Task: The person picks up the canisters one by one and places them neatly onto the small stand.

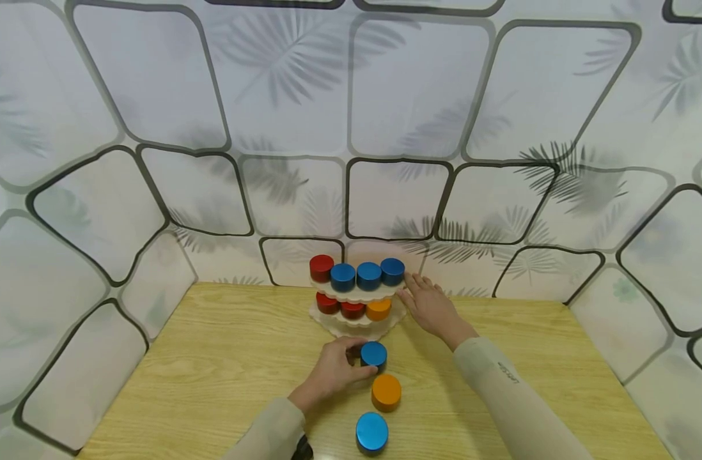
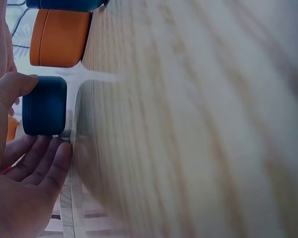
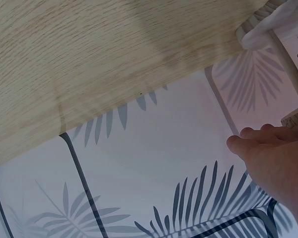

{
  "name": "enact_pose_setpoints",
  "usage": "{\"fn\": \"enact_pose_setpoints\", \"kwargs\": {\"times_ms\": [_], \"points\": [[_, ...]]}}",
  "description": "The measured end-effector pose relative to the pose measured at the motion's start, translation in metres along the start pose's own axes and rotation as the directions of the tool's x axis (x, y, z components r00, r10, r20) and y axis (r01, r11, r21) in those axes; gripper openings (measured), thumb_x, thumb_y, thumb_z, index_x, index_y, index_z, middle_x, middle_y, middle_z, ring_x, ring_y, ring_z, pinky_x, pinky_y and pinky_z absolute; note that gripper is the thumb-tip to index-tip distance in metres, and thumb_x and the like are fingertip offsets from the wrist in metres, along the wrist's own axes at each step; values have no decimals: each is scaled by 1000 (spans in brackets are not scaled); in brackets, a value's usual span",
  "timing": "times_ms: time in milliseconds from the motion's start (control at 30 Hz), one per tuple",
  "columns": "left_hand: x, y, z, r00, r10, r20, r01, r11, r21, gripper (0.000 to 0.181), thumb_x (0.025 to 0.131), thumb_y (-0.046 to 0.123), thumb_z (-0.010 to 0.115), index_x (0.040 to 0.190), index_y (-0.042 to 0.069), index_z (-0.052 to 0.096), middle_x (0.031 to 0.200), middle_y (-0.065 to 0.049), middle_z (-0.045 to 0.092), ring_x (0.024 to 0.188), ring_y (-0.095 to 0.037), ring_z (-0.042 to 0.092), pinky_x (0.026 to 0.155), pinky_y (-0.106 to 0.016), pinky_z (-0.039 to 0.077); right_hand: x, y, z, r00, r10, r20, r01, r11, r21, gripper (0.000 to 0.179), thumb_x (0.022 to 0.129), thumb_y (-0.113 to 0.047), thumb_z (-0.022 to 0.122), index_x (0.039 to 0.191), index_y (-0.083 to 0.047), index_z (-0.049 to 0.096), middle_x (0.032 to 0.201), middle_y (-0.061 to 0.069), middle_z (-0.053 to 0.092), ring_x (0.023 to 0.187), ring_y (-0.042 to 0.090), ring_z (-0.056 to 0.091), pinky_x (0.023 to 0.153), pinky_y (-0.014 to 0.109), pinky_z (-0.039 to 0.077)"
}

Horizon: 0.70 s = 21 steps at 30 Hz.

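Note:
Between the thumb and fingers of my left hand (image 1: pixel 330 370) is a round blue lidded tin (image 1: pixel 374 353), pinched at its sides. The left wrist view shows the thumb on one side of this tin (image 2: pixel 44 105) and the fingers on the other, close over the tabletop. Just beyond stands a two-tier stand with scalloped pale tiers (image 1: pixel 359 331). My right hand (image 1: pixel 434 310) reaches to the right edge of its upper tier, fingers extended and fingertips right at the rim. In the right wrist view, those fingers lie beside the stand's wooden edge (image 3: pixel 295 117); the thumb is hidden there.
The upper tier bears a red tin (image 1: pixel 321 268) and three blue tins (image 1: pixel 369 276). Two red tins (image 1: pixel 353 310) and an orange tin (image 1: pixel 378 309) sit below. Nearer on the wooden table (image 1: pixel 213 364) are an orange tin (image 1: pixel 386 393) and a blue tin (image 1: pixel 371 433). A patterned wall (image 1: pixel 293 198) rises behind.

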<state>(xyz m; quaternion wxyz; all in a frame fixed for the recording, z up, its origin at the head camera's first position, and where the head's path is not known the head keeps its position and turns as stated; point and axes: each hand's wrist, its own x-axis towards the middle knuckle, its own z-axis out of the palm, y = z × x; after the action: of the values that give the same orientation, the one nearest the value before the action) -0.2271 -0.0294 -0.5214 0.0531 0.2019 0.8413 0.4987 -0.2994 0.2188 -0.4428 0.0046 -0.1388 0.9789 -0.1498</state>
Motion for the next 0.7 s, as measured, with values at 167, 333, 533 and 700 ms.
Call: {"fn": "enact_pose_setpoints", "kwargs": {"times_ms": [167, 333, 533, 700], "points": [[2, 0, 3, 1000, 19, -19, -19, 1000, 17, 51, 88, 28, 87, 131, 5, 71, 121, -7, 71, 102, -17, 66, 85, -25, 58, -1, 0, -1, 1000, -5, 0, 5, 1000, -9, 67, 116, -43, 34, 166, 1, 26, 169, 30, 28, 155, 54, 27, 126, 69, 22], [5, 1, 5, 999, 15, -35, -15, 1000, -2, 50, 90, 26, 86, 134, 10, 70, 122, -4, 70, 104, -18, 65, 88, -26, 59, -2, -1, -2, 1000, -10, -6, 10, 1000, -7, 66, 116, -42, 34, 165, 1, 26, 168, 30, 29, 154, 54, 28, 126, 69, 23], [6, 3, 7, 997, 24, -67, -24, 1000, 5, 49, 91, 27, 85, 135, 12, 70, 125, -4, 70, 106, -19, 65, 91, -29, 60, -1, -1, -1, 1000, -2, -7, 2, 1000, -5, 67, 116, -44, 34, 165, 1, 27, 169, 30, 29, 155, 53, 28, 126, 69, 22], [5, 5, 9, 994, 15, -108, -15, 1000, 5, 48, 90, 26, 85, 133, 11, 71, 124, -6, 71, 104, -20, 66, 89, -30, 61, -1, -2, -1, 1000, 2, 0, -2, 1000, -9, 67, 116, -43, 35, 165, 1, 26, 169, 30, 28, 155, 53, 27, 127, 68, 22]]}}
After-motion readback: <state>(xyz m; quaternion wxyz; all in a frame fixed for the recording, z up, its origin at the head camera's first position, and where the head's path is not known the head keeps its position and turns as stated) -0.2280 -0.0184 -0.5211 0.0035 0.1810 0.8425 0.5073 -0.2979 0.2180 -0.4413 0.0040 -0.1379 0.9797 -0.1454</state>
